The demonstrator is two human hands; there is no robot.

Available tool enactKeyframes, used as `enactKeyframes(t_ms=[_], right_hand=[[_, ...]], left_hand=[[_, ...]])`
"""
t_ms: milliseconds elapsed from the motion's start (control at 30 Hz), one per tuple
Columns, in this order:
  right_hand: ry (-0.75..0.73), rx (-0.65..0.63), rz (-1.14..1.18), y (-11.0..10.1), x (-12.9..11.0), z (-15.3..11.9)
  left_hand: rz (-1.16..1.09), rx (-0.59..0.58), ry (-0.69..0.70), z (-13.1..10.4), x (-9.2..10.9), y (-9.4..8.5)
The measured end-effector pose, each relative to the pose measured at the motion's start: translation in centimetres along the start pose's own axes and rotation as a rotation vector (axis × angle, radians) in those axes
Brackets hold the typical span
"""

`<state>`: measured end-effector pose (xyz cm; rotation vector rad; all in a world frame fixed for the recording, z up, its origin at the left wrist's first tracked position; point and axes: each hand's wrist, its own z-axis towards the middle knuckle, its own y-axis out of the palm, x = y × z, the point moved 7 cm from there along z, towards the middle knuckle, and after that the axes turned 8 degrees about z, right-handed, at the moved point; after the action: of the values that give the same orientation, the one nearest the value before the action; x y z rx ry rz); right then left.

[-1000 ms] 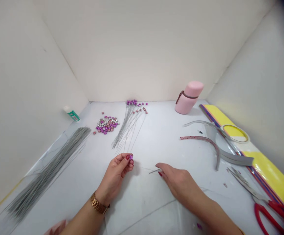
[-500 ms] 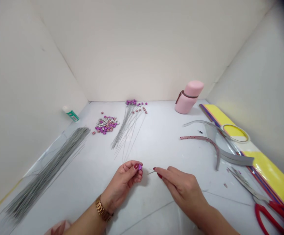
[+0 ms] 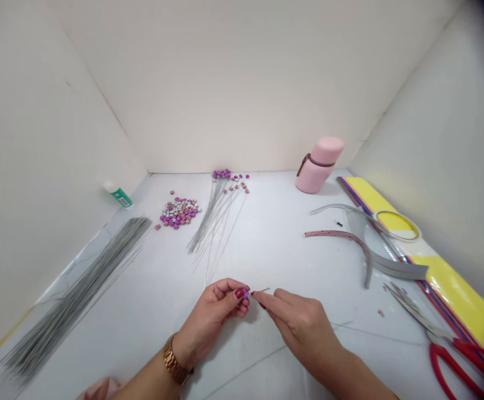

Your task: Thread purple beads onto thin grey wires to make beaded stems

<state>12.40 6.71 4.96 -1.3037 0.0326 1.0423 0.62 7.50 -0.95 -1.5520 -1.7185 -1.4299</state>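
Between thumb and fingers, my left hand [image 3: 220, 303] pinches a small purple paper star [image 3: 245, 294]. My right hand [image 3: 302, 316] is closed, its thumb and index finger pinching a thin grey wire [image 3: 267, 289]. The fingertips of both hands are almost together, and I cannot tell whether the wire touches the star. Beyond my hands lies a bunch of star-tipped wires [image 3: 208, 216]. To its left sits a pile of purple, pink and silver paper stars [image 3: 180, 212].
A thick bundle of wires [image 3: 79, 294] and a glue stick [image 3: 119, 194] are at left. On the right are a pink bottle [image 3: 317, 166], curved strips [image 3: 342, 234], a tape roll [image 3: 398, 225], yellow sheets [image 3: 454, 283] and red-handled scissors [image 3: 437, 339]. White walls enclose the table.
My right hand has moved left, bringing its fingertips close to the purple star. My left hand has shifted slightly right and nearer to me, still pinching the star. The view has shifted slightly.
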Motion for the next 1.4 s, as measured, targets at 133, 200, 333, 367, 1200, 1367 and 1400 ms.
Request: enactKeyframes(t_ms=[133,200,333,367,1200,1367,1400], right_hand=[[0.015,-0.025,-0.013,0.2,0.2,-0.1],[0.031,-0.042,0.000,0.3,0.3,-0.2],[0.060,-0.066,0.014,0.5,0.5,-0.3],[0.061,-0.064,0.013,0.5,0.5,-0.3],[0.036,-0.111,-0.159,1.3,0.0,-0.5],[0.054,-0.159,-0.199,1.3,-0.2,-0.4],[0.065,-0.174,-0.202,1.4,-0.2,-0.4]], left_hand=[[0.008,0.004,0.003,0.0,0.1,0.0],[0.003,0.005,0.005,0.0,0.1,-0.1],[0.006,0.007,0.000,0.0,0.0,-0.1],[0.013,0.009,0.001,-0.1,0.0,-0.1],[0.222,0.023,-0.037,0.1,-0.4,-0.1],[0.301,0.033,-0.010,0.1,-0.2,-0.2],[0.345,0.039,0.014,0.0,0.0,-0.3]])
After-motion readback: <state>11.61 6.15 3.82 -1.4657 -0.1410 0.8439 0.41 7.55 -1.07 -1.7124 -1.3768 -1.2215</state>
